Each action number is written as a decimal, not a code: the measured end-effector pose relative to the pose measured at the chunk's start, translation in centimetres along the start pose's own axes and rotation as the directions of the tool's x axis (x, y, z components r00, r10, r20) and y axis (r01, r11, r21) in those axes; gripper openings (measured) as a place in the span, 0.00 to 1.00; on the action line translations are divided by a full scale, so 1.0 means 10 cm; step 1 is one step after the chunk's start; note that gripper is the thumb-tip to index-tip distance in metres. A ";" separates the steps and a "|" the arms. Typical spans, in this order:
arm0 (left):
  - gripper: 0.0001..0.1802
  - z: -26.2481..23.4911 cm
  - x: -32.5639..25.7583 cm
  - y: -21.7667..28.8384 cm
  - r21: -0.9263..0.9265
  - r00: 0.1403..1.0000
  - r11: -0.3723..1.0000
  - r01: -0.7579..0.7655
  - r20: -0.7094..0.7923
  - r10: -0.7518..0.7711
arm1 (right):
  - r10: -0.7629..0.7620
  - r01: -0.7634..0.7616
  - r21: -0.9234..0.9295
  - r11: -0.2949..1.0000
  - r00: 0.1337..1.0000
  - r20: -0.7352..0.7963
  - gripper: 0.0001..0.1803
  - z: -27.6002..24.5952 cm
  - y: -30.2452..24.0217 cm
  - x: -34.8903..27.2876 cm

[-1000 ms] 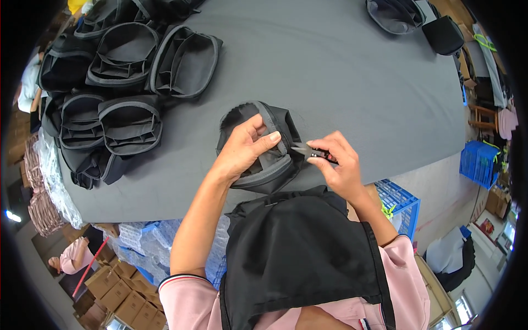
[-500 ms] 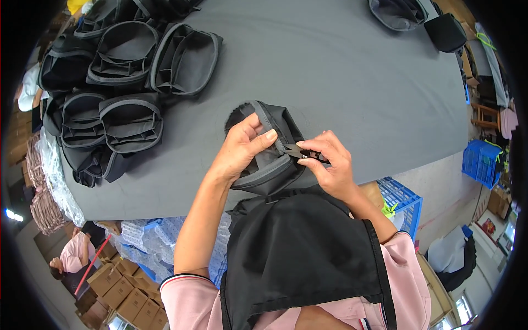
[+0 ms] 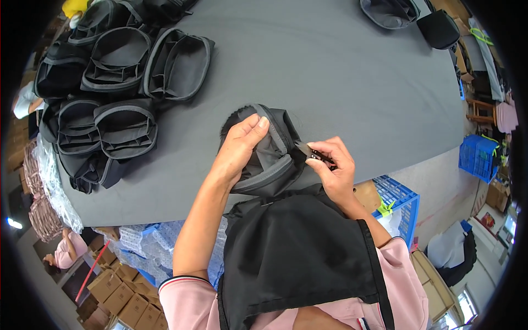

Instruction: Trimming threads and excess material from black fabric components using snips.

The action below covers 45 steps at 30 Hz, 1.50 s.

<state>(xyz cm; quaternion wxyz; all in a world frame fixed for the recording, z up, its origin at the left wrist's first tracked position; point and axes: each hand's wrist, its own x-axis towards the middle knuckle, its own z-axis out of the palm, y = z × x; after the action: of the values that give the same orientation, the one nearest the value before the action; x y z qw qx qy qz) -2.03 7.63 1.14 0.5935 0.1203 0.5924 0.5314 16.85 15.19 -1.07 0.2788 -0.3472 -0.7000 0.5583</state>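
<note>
A black fabric pouch (image 3: 276, 179) with grey-edged zipper trim lies open at the table's near edge. My left hand (image 3: 241, 147) grips its rim, thumb on the edge and fingers reaching inside. In my right hand (image 3: 335, 165) is a pair of small black thread snips (image 3: 318, 153), held between thumb and fingers. Their pale blades point up and left, just off the pouch's right side. Part of the pouch's inside is hidden behind my left hand.
Several similar open pouches (image 3: 125, 129) are piled on the left of the grey-covered table (image 3: 330, 71). Another open pouch (image 3: 389, 12) and a closed black case (image 3: 439, 29) sit at the far right. Blue crates (image 3: 404, 201) stand below the near edge; cartons (image 3: 118, 297) and a person (image 3: 70, 250) are at lower left.
The snips have moved away from the pouch's zipper edge, a little right. My left thumb has shifted up and left along the rim. The whole view has shifted slightly.
</note>
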 end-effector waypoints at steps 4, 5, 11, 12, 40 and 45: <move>0.14 0.02 0.04 -0.03 0.050 1.000 0.999 -0.016 0.002 0.016 | 0.018 -0.023 0.109 0.994 0.999 0.039 0.15 0.03 0.06 -0.01; 0.13 0.01 0.06 -0.05 0.060 1.000 0.998 -0.019 0.001 0.019 | 0.028 -0.034 0.136 0.990 0.999 0.047 0.15 0.05 0.07 -0.01; 0.13 0.00 0.06 -0.05 0.050 1.000 0.999 -0.021 -0.003 0.021 | 0.031 -0.034 0.036 0.999 0.997 0.077 0.14 0.06 0.05 -0.02; 0.13 0.01 0.05 -0.04 0.040 1.000 0.999 -0.030 0.001 0.030 | 0.042 -0.044 0.037 0.998 0.997 0.068 0.14 0.06 0.04 -0.03; 0.22 0.45 0.00 -0.35 0.748 0.996 0.663 0.032 -0.078 0.040 | 0.515 -0.538 0.512 0.669 0.833 0.203 0.10 0.02 0.34 0.01; 0.16 0.38 0.09 -0.48 0.749 0.999 0.662 -0.035 0.013 0.038 | 0.602 -0.624 0.497 0.602 0.764 0.230 0.13 0.12 0.49 -0.02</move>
<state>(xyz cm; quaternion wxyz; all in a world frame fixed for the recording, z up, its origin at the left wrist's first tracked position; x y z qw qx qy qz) 3.22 8.25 -2.04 0.4798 0.3640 0.7570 0.2534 16.94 15.00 -6.10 0.1438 -0.4603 -0.3536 0.8015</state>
